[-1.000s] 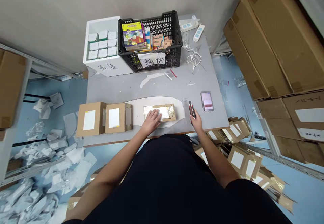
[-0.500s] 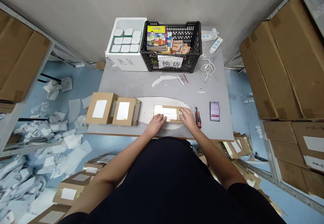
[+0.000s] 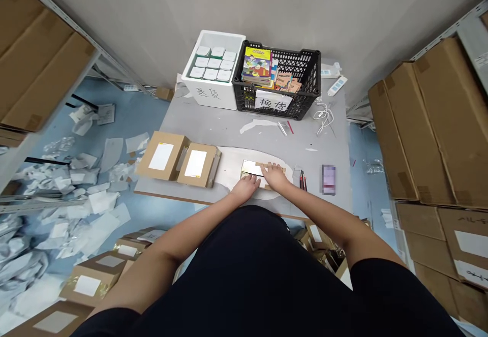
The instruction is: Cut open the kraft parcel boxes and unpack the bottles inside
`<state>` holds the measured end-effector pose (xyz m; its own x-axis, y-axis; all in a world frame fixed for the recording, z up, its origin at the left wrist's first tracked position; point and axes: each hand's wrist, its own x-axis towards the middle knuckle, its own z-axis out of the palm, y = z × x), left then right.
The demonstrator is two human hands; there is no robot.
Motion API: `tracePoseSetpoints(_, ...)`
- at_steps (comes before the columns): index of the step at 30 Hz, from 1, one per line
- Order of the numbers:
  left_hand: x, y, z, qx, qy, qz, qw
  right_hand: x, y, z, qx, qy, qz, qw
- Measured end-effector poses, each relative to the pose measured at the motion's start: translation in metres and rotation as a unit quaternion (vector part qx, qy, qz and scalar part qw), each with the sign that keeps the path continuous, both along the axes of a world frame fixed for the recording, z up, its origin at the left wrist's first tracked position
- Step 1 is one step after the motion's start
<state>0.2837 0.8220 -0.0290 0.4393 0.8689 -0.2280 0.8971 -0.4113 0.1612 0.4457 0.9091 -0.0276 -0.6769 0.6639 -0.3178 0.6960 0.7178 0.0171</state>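
Note:
A small flat cardboard box (image 3: pixel 260 182) with a white label lies on a white sheet (image 3: pixel 227 161) at the table's front. A dark gap runs along the middle of its top. My left hand (image 3: pixel 247 186) grips the near left part, its curled fingertips at that gap. Over the right part lies my right hand (image 3: pixel 275 175), holding the box with thumb and fingers apart across the top. To the right of the box is a red and black cutter (image 3: pixel 303 180). Further right lies a phone (image 3: pixel 328 180) with its screen lit.
Two cardboard boxes (image 3: pixel 198 166) stand left on the table (image 3: pixel 224 128). A white foam box (image 3: pixel 215 93) and a black crate (image 3: pixel 305 105) of books stand at the back. Power strips and a white cable (image 3: pixel 324 116) lie behind right. Boxes and paper scraps (image 3: pixel 102 200) cover the floor.
The view has turned slightly. My right hand has moved inward along the box, closer to my left hand. A dark gap now shows along the box's top.

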Motion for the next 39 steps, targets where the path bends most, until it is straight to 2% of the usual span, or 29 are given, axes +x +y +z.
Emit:
tracePoseSetpoints(3,0.0,0.004,0.0,-0.003,-0.002,0.01,1.0,-0.01,0.003,0.008,-0.016,-0.012,-0.033,0.999)
tracePoseSetpoints(11,-0.002,0.013,0.003,-0.018,0.004,0.003,1.0,0.0,0.042,0.027,-0.15,0.019,-0.002,0.989)
tracePoseSetpoints(20,-0.003,0.024,0.005,-0.053,-0.006,0.002,0.999,-0.005,0.067,0.033,-0.198,0.04,-0.048,0.978)
tracePoseSetpoints(25,-0.006,0.029,0.003,-0.06,0.0,-0.006,0.998,-0.021,0.051,0.041,-0.149,0.004,-0.02,0.989)
tracePoseSetpoints(29,-0.008,0.026,0.0,-0.063,0.002,-0.008,0.998,-0.039,0.038,0.042,-0.137,0.005,-0.024,0.99)
tracePoseSetpoints(34,-0.007,0.022,-0.001,-0.067,0.004,-0.003,0.998,-0.04,0.065,0.043,-0.165,0.003,-0.048,0.985)
tracePoseSetpoints(39,-0.004,0.028,0.005,-0.056,0.007,0.013,0.998,-0.038,0.084,0.039,-0.192,0.002,-0.065,0.979)
